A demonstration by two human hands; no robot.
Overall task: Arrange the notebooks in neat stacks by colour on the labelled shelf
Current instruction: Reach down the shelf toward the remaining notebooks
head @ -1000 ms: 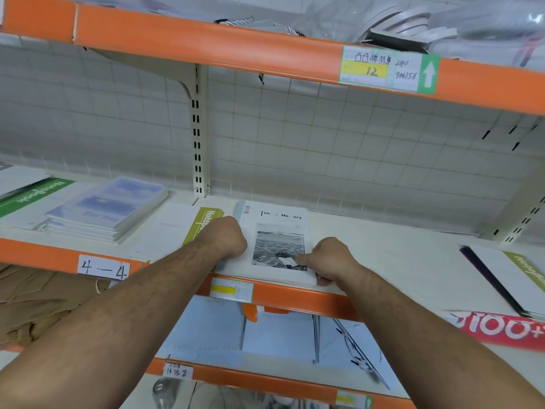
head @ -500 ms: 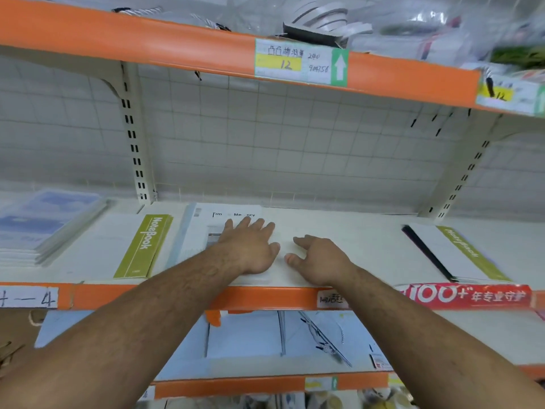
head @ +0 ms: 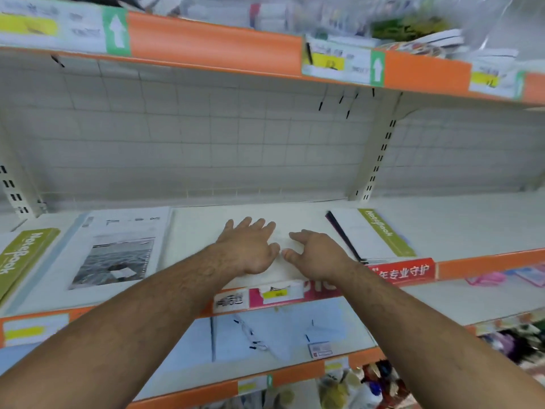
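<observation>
Over shelf (head: pixel 203 228): left hand (head: pixel 250 249), right hand (head: pixel 320 256).

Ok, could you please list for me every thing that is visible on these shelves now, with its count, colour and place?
photo-cover notebook: 1, white with a grey sea photo, middle shelf, left of the hands
green-band notebook: 1, green band visible, far left, partly cut off
black-spine notebook: 1, white, green band, black spine, right of the hands
middle shelf: 1, white board, orange front edge
red banner: 1, red with white characters, on that front edge
arrow labels: 3, white and yellow with green, upper shelf edge
pale blue sheets: count unclear, lower shelf
left hand: 1, over bare shelf, holding nothing
right hand: 1, beside it, holding nothing
</observation>
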